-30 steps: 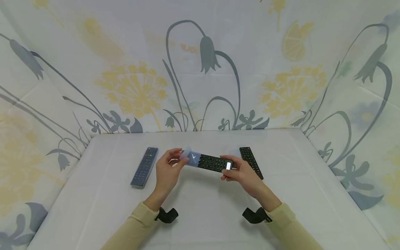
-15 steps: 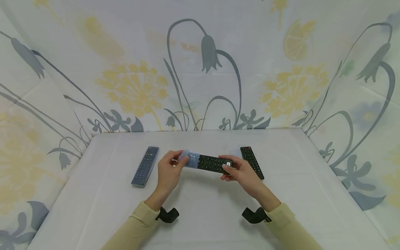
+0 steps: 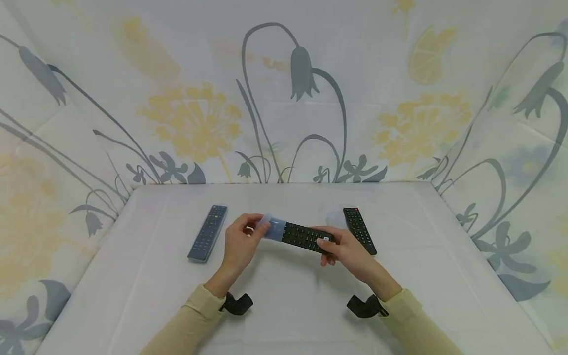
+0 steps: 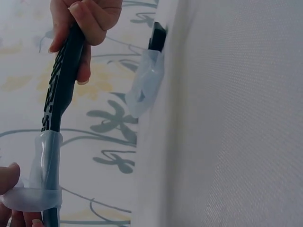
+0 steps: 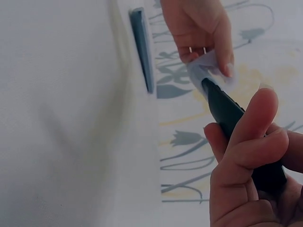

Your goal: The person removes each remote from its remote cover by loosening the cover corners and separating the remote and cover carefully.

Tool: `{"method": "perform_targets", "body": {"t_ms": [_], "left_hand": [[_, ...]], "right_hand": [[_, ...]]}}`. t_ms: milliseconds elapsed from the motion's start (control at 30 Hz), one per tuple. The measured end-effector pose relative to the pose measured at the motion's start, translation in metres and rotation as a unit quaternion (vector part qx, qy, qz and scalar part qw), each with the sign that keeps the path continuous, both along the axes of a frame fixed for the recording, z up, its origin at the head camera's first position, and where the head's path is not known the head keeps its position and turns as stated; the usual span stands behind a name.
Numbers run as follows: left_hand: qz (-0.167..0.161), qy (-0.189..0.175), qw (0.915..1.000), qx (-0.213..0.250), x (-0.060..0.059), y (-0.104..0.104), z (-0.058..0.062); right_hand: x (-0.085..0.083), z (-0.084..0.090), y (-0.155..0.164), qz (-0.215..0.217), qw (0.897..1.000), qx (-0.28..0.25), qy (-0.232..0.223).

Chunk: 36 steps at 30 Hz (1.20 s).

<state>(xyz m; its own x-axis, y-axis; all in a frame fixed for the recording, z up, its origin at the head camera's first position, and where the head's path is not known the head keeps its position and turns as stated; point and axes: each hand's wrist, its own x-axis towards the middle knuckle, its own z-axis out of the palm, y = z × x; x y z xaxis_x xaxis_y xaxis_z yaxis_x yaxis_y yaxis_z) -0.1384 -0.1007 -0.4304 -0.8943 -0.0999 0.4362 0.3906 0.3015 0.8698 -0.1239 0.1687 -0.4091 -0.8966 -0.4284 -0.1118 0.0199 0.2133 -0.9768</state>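
Note:
A black remote control [image 3: 303, 236] is held up above the table, between the two hands. My right hand [image 3: 348, 254] grips its right end, thumb on the button face and fingers beneath. A translucent bluish soft sleeve [image 3: 277, 230] surrounds the remote's left end, and my left hand [image 3: 239, 244] pinches it between thumb and fingers. In the left wrist view the sleeve [image 4: 45, 165] is bunched into a thick fold near that end. Most of the remote's buttons are bare. From the right wrist view, the remote's dark underside [image 5: 225, 111] runs toward the sleeve.
On the white table [image 3: 284, 315], a remote in a bluish cover [image 3: 207, 234] lies at the left. At the right lies another black remote [image 3: 360, 230], with a translucent sleeve [image 3: 336, 219] by its far end. Flower-patterned cloth [image 3: 284, 123] stands around the table.
My right hand has shifted slightly right and down, tilting the remote's right end lower. Its thumb has slid over the pale patch on the remote. My left hand keeps its pinch on the sleeve.

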Motion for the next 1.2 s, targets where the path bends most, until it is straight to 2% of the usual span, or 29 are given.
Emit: {"method": "perform_targets", "body": {"t_ms": [200, 500, 733, 967, 1200], "left_hand": [[0.008, -0.032, 0.9994, -0.009, -0.001, 0.002, -0.001], [0.035, -0.010, 0.9991, -0.022, -0.003, -0.003, -0.001], [0.023, 0.017, 0.9995, -0.017, -0.003, -0.008, -0.002], [0.006, 0.001, 0.9996, -0.027, -0.002, -0.009, 0.000], [0.000, -0.020, 0.9994, -0.028, 0.000, -0.011, 0.000]], "right_hand": [[0.003, 0.000, 0.000, -0.009, 1.000, 0.004, 0.013], [0.005, 0.000, 0.001, -0.010, 1.000, 0.005, 0.025], [0.008, -0.004, 0.006, -0.005, 0.999, 0.019, 0.026], [0.012, -0.010, 0.010, -0.006, 0.999, 0.033, 0.023], [0.010, -0.015, 0.011, -0.006, 1.000, 0.022, 0.014]]}}
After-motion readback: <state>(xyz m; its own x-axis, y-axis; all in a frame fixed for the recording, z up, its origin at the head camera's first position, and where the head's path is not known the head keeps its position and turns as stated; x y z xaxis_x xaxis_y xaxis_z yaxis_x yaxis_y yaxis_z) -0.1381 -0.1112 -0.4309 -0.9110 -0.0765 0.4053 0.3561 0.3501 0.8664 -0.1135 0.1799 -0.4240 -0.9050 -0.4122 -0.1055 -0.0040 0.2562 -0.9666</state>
